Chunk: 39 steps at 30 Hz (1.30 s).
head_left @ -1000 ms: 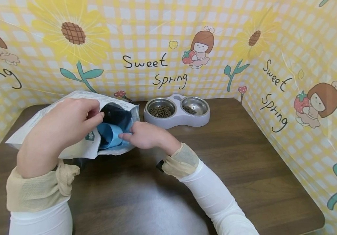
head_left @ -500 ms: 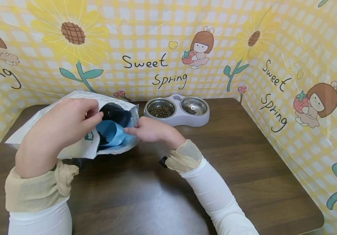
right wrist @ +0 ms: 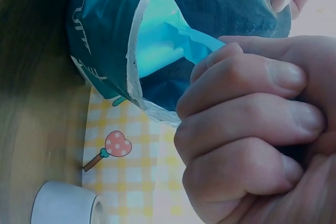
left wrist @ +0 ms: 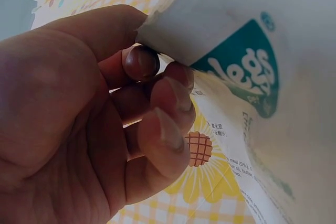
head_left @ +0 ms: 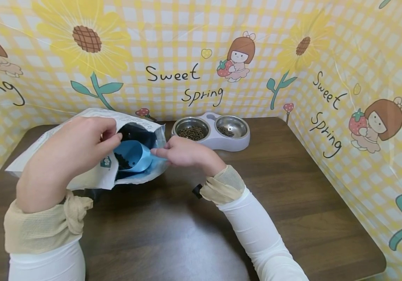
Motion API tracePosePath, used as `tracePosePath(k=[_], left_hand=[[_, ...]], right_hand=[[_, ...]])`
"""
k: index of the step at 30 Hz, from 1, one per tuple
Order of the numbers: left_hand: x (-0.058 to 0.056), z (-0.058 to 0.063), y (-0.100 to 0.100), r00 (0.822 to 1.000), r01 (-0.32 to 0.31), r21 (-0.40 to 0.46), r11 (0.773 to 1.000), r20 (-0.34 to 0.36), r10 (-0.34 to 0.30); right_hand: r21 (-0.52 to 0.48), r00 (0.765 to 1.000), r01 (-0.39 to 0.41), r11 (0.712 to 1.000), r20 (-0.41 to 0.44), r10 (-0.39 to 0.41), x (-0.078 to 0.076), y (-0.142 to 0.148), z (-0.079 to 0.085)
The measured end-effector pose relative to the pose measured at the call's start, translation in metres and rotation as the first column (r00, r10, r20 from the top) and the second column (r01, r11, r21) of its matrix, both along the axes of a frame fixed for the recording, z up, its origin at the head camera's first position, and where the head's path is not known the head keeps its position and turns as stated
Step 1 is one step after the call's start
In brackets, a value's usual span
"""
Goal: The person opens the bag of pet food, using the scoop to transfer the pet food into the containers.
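Note:
A white pet food bag [head_left: 92, 177] lies on its side at the left of the table, its dark mouth facing right. My left hand [head_left: 78, 144] pinches the upper edge of that mouth between thumb and fingers; the left wrist view shows the bag's edge [left wrist: 168, 35] between them. Just inside the opening is a blue scoop [head_left: 135, 154] with dark kibble [head_left: 121, 160] in its cup. My right hand [head_left: 186, 154] grips the scoop's handle [right wrist: 202, 45], fingers curled round it, right at the bag's rim.
Behind my right hand stands a pale double feeder [head_left: 211, 145] with two steel bowls. Kibble [head_left: 192, 133] covers the left bowl's bottom, and a small heap [head_left: 225, 131] lies in the right one. A yellow checked cloth [head_left: 172, 39] walls the back and right of the brown table [head_left: 292, 187].
The right hand has drawn back to the right and slightly away from me, bringing the scoop toward the bag's mouth. More kibble shows in its cup. The left hand has hardly moved.

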<state>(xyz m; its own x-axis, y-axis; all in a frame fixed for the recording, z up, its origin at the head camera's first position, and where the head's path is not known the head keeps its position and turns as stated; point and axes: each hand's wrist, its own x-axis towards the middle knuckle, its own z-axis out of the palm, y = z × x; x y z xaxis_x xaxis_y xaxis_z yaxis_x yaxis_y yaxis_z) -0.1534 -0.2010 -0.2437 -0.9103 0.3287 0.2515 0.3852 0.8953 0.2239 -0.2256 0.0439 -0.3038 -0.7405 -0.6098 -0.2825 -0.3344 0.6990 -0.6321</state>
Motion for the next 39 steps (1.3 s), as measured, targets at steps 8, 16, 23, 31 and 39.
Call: tracePosePath(k=[8, 16, 23, 31, 39], left_hand=[[-0.001, 0.0, 0.0, 1.0, -0.004, 0.001, 1.0, 0.016, 0.004], [0.0, 0.0, 0.0, 1.0, -0.006, -0.004, 1.0, 0.018, 0.006], [-0.001, 0.0, -0.001, 1.0, -0.004, -0.003, 1.0, 0.019, 0.004], [0.0, -0.001, -0.002, 1.0, -0.001, -0.001, 1.0, -0.012, 0.001], [0.001, -0.001, -0.002, 1.0, 0.002, -0.001, 1.0, -0.011, -0.002]], right_hand=[[-0.035, 0.999, -0.015, 0.999, 0.041, 0.016, -0.004, 0.005, 0.001], [-0.088, 0.996, -0.04, 0.995, 0.075, 0.046, -0.006, 0.015, 0.006], [-0.115, 0.995, -0.02, 0.993, 0.098, 0.032, -0.006, 0.024, 0.012], [-0.176, 0.992, -0.011, 0.984, 0.125, 0.033, -0.008, 0.032, 0.015], [-0.207, 0.994, 0.003, 0.978, 0.112, 0.02, -0.014, 0.043, 0.018]])
